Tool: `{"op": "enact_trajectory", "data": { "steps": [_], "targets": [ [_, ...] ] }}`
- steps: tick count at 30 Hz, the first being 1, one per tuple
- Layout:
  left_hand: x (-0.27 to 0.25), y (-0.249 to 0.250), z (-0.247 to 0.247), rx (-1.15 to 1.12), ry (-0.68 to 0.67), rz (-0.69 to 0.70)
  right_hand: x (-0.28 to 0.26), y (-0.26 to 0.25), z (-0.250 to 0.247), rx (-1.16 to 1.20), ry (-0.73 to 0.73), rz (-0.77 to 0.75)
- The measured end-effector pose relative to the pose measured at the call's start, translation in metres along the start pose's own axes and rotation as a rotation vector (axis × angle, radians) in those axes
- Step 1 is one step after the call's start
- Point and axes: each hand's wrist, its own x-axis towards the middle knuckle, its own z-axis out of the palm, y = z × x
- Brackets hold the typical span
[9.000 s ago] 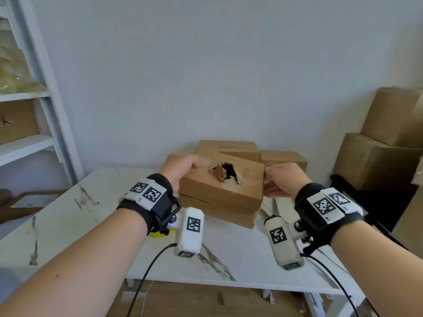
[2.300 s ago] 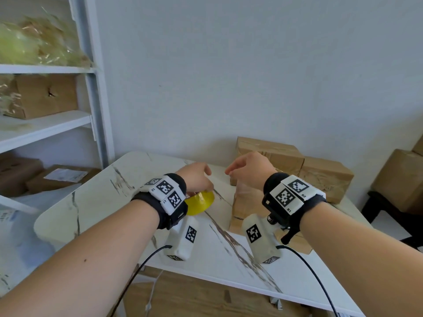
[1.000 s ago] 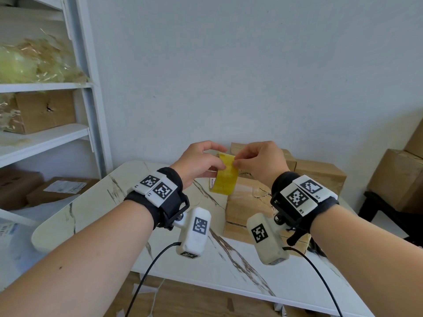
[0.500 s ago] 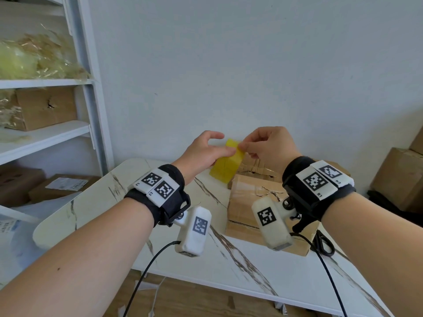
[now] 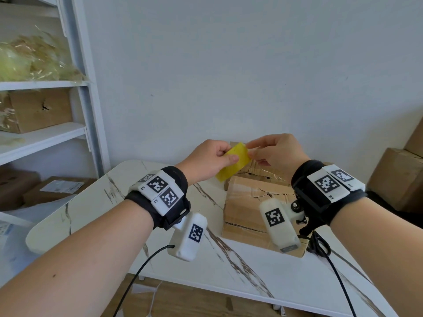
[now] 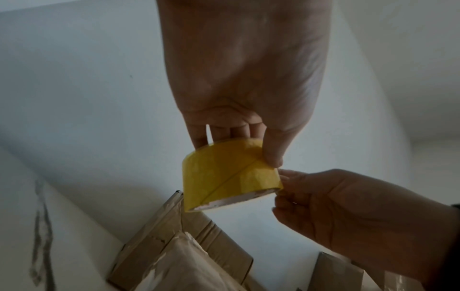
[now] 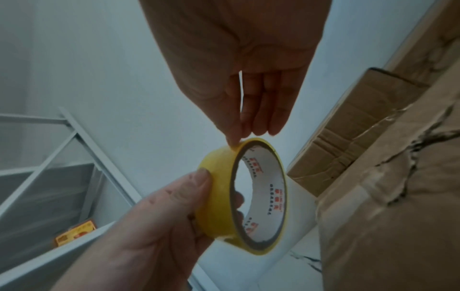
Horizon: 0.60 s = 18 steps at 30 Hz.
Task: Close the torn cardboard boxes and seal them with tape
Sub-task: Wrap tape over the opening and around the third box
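Observation:
My left hand holds a yellow tape roll up over the table, thumb on its outer face and fingers through the core. In the left wrist view the left hand grips the tape roll from above. My right hand pinches the roll's upper right edge with thumb and forefinger. In the right wrist view the right hand touches the rim of the tape roll. Below lies a torn cardboard box, its cracked top under clear tape, stacked on another box.
The white marbled table carries more cardboard boxes against the wall behind the stack. A black looped object lies by the stack's right corner. A white shelf with a torn box stands left. Large boxes stand right.
My left hand picked the roll up off the table and raised it. My right hand came to its edge. Over the last half second my left fingers have closed round the roll.

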Motion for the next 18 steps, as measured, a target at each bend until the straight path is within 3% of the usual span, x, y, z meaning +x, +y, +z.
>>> {"op": "enact_trajectory", "data": {
  "steps": [6, 14, 18],
  "targets": [
    [0.003, 0.005, 0.004, 0.095, -0.029, 0.055, -0.001, 0.002, -0.004, -0.084, 0.101, -0.036],
    [0.005, 0.008, 0.006, 0.115, -0.007, 0.081, -0.004, 0.004, -0.01, -0.003, -0.012, 0.018],
    [0.006, 0.009, 0.008, 0.117, -0.002, 0.078, -0.003, 0.003, -0.011, -0.036, 0.027, 0.022]
  ]
}}
